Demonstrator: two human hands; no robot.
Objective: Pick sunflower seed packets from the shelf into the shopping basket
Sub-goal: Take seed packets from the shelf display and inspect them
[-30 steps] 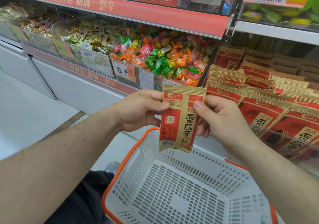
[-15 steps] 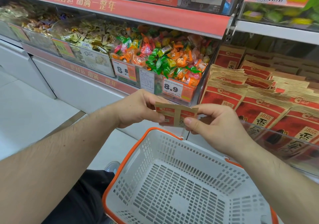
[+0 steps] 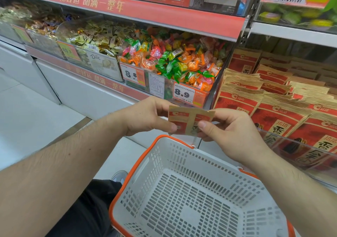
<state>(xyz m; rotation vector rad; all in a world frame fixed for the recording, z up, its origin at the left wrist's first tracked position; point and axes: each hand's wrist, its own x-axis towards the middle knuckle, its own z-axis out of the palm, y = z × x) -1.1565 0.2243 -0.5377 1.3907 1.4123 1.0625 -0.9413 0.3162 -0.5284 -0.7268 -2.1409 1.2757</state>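
1. While both hands meet above the far rim of the shopping basket (image 3: 155, 156), a single sunflower seed packet (image 3: 189, 120) sits between them, tipped so its top edge leans toward the camera and only its upper part shows.
2. The left hand (image 3: 147, 116) pinches the packet's left edge, thumb in front and fingers (image 3: 162, 107) curled behind it.
3. The right hand (image 3: 235, 132) pinches the right edge, its thumb pressed on the printed face and its fingers folded round the back.
4. The packet is kraft-brown with red panels and dark characters; it hangs over the basket's far end, touching neither the basket nor the shelf.
5. The basket is white, slotted plastic with an orange rim, and nothing lies on its floor.
6. To the right, rows of matching seed packets (image 3: 284, 116) stand overlapped on the shelf (image 3: 291, 34), behind a clear front guard (image 3: 299, 145).
7. Left of them, a clear bin (image 3: 189, 96) holds bright orange, green and pink wrapped candies (image 3: 175, 61), with price tags reading 8.8 and 8.9.
8. Farther left, another bin marked Dove (image 3: 98, 61) holds gold-wrapped sweets.
9. A red strip (image 3: 145, 12) with pale characters runs along the shelf edge above the candy.
10. A shoe (image 3: 119, 176) and dark clothing show just left of the basket, on the pale floor (image 3: 36, 120).
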